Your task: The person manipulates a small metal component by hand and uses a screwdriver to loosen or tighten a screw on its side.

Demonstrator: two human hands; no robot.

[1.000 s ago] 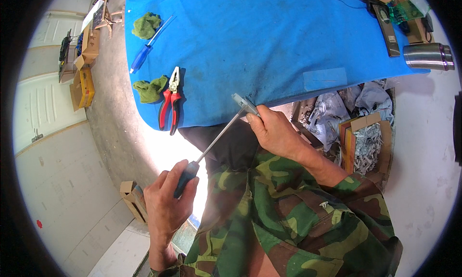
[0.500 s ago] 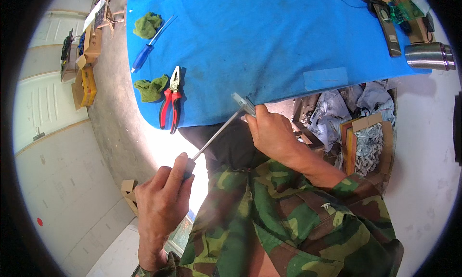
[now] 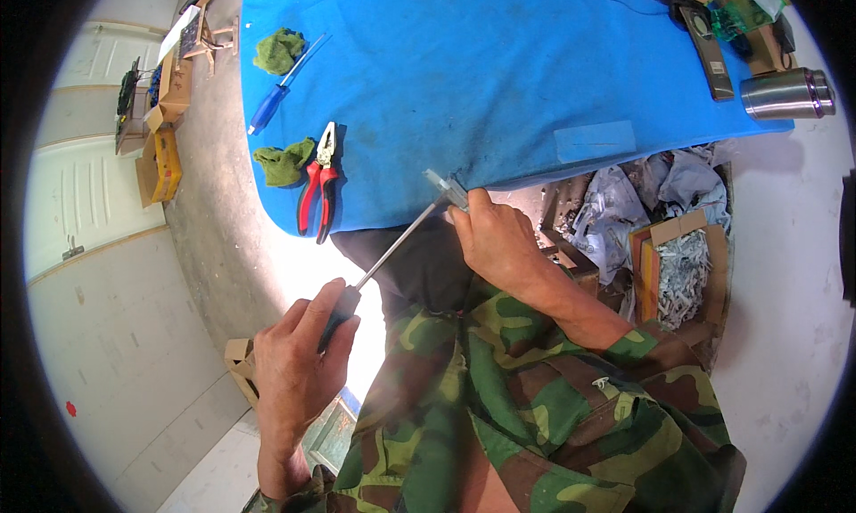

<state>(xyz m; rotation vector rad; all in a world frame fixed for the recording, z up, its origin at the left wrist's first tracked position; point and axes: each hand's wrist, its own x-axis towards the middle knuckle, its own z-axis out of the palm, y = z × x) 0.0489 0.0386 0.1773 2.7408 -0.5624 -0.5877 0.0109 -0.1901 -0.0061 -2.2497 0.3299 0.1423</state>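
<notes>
My left hand (image 3: 299, 357) is closed round the dark handle (image 3: 339, 310) of a screwdriver with a long steel shaft (image 3: 396, 247). The shaft runs up to a small grey metal piece (image 3: 441, 184) gripped by my right hand (image 3: 499, 250) over the near edge of the blue cloth (image 3: 455, 67). Whether the tip is inside the piece, I cannot tell. Red-and-black pliers (image 3: 328, 192) lie left of the piece, beside a green rag (image 3: 281, 165). Behind them are a blue-handled screwdriver (image 3: 267, 107) and a second green rag (image 3: 278, 51).
A steel cylinder (image 3: 780, 95), a long dark object (image 3: 711, 58) and cardboard stand at the table's right end. Below are an open carton of shredded material (image 3: 682, 277) and plastic bags (image 3: 602, 219). Cartons (image 3: 160, 169) line the left wall (image 3: 98, 343).
My left hand has shifted slightly left and up with the screwdriver, while my right hand keeps its grip on the metal piece. The camera view has moved a little.
</notes>
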